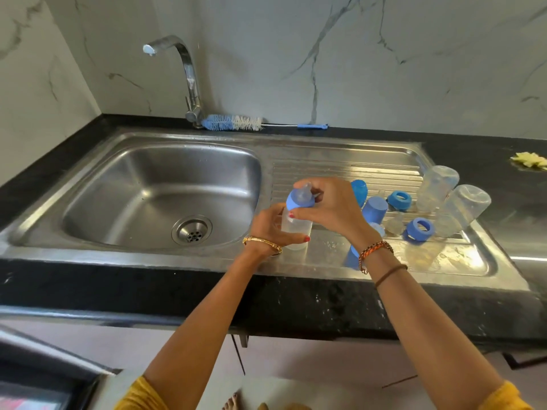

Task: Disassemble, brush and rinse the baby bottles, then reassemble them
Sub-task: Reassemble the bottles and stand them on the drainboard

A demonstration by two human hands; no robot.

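The left hand (270, 229) is gripping the clear bottle body (296, 232) upright while the right hand (328, 211), directly above, is pinching its blue collar (297, 201).

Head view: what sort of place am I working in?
Most likely a home kitchen: a steel sink with a tap set in a black counter, marble-look wall behind.

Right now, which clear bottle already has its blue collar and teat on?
The bottle held in both hands at the basin's right edge; the two bottles on the drainboard stand inverted and bare.
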